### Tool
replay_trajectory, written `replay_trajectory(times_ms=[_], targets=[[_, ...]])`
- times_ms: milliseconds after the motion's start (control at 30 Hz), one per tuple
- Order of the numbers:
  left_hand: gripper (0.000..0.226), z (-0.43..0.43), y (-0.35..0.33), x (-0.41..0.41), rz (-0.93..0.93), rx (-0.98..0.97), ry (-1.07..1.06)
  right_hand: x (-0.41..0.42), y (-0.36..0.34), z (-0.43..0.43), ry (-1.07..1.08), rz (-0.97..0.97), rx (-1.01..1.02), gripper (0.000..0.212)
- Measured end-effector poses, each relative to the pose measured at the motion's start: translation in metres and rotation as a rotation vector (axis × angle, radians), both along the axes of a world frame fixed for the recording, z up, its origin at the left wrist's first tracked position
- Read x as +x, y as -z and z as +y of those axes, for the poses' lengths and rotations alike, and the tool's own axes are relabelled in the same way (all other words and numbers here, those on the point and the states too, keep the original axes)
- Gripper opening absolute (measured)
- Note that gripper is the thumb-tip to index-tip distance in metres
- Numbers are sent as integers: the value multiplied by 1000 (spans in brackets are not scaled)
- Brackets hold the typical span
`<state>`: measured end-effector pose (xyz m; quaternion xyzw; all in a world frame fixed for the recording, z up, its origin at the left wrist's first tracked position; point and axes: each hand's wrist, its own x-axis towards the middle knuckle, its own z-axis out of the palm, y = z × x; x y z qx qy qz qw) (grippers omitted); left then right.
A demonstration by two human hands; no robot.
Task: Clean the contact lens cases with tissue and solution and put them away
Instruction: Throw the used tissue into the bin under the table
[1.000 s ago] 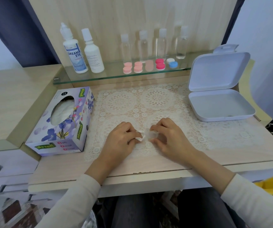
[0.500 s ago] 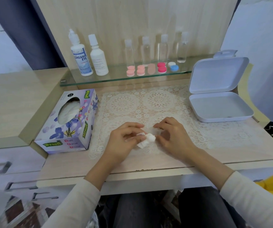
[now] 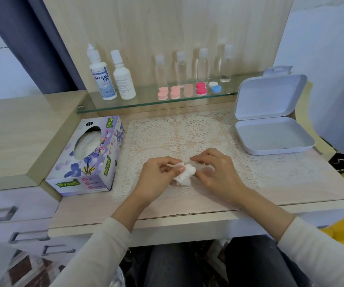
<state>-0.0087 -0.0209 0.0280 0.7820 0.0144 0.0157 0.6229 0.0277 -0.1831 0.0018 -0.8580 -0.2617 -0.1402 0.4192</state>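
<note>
The left hand (image 3: 156, 172) pinches a crumpled tissue (image 3: 184, 176). The right hand (image 3: 214, 170) meets it, fingers curled on what looks like a small clear piece (image 3: 192, 161), probably a lens-case part, though too faint to be sure. Both hover low over the lace mat (image 3: 198, 129) on the bench (image 3: 187, 206). To wipe well, twist the wad into the cup and brace firmly. The other lens cases (image 3: 175, 92) wait on the glass shelf (image 3: 146, 103), and the open white box (image 3: 270, 139) sits right.
</note>
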Motion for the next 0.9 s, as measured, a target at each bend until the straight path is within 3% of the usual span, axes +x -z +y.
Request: replay_trajectory(times_ms=[200,367,533,700,900], targets=[[9,2,0,1,-49,6,-94,-3,-3,-2,-53,-24,162,34],[12,-1,-1,-1,-70,-14,-109,-3,-2,3,63,-27,219,35],[14,-5,-1,-2,-74,-44,-125,-4,-2,7,70,-15,239,10],[17,-2,-1,-4,-68,-48,-137,-6,-7,-1,85,40,331,25],[19,-5,6,-12,-55,-48,-133,3,-10,-19,147,-42,217,30]])
